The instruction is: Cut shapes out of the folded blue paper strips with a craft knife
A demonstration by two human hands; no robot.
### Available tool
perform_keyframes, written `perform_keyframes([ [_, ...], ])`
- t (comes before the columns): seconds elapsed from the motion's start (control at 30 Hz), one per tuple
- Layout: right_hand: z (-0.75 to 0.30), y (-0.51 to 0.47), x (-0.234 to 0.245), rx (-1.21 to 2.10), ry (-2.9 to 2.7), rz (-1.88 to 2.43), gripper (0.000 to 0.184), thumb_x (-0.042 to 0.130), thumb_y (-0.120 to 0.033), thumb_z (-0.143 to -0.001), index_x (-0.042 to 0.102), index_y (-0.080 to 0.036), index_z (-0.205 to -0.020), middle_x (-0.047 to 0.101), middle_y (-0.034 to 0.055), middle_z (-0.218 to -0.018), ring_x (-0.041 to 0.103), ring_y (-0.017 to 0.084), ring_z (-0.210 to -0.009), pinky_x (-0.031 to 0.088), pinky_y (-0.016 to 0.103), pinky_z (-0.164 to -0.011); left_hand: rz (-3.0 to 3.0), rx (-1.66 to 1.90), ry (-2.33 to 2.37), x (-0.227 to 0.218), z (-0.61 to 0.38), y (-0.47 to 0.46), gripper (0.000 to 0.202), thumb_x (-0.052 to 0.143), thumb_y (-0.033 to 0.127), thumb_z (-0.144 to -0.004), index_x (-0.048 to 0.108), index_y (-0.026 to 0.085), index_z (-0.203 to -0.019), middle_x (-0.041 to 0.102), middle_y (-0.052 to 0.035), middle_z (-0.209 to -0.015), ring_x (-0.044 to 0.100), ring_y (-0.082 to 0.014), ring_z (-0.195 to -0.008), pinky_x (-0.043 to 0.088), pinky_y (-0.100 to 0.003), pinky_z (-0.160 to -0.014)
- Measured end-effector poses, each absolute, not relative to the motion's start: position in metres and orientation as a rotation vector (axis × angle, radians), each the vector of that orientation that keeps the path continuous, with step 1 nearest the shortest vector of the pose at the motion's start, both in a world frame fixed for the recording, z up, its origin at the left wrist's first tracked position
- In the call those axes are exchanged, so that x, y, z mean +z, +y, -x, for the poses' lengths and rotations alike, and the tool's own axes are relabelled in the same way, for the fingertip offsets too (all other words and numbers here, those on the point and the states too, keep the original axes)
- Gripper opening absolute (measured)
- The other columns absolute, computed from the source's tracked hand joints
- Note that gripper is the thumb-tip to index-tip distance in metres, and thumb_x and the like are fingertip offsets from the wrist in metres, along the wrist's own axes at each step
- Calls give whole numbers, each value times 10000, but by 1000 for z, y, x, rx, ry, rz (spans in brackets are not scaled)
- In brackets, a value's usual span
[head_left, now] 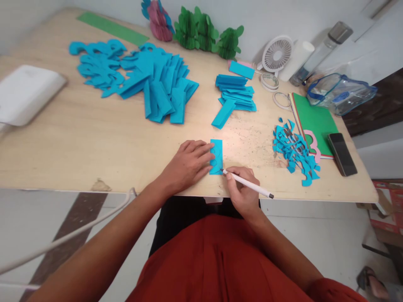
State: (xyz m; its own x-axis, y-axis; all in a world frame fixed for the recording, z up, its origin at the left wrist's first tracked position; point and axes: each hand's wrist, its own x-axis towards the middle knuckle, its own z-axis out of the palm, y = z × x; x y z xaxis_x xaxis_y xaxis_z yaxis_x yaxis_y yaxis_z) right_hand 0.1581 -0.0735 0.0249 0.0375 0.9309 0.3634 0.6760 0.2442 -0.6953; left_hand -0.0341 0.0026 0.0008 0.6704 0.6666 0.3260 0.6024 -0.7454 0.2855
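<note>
A small blue paper rectangle (217,157) with a curved outline drawn on it lies near the table's front edge. My left hand (190,163) rests flat, fingers stretched out, with its fingertips on the paper's left side. In my right hand (243,188) is a white pen (248,183), its tip touching the paper's lower right part. Beyond my hands sit a stack of folded blue paper strips (236,93) and a larger pile of folded blue paper pieces (163,79). Cut curly blue paper shapes (100,67) lie to the left of that pile.
Blue paper scraps (294,149), a pink paper shape (312,144), a green sheet (317,117) and a phone (342,154) lie at right. A small fan (277,54), tape rolls (269,82) and a clear pouch (343,92) stand behind. A white device (30,94) sits far left.
</note>
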Motion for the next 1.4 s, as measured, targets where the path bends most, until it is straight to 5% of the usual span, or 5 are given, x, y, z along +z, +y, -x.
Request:
perform_keyframes([
  [0.27, -159, -72, 23, 329, -1942, 1433, 240, 461, -218, -983, 660, -188, -1113, 747, 68, -947, 658, 213, -871, 455, 378, -819, -2701, 597, 1035, 0, 34, 3, 266, 422, 284, -970, 649, 192, -1073, 584, -122, -1376, 495, -325, -1244, 387, -536, -1035],
  [1.4, -159, -72, 13, 246, -1958, 1400, 242, 488, -188, -950, 675, -199, -1103, 746, 64, -921, 660, 221, -860, 450, 391, -817, -2577, 626, 1017, 11, 37, 0, 330, 484, 286, -915, 575, 151, -1202, 566, -139, -1399, 452, -304, -1308, 363, -520, -1097],
])
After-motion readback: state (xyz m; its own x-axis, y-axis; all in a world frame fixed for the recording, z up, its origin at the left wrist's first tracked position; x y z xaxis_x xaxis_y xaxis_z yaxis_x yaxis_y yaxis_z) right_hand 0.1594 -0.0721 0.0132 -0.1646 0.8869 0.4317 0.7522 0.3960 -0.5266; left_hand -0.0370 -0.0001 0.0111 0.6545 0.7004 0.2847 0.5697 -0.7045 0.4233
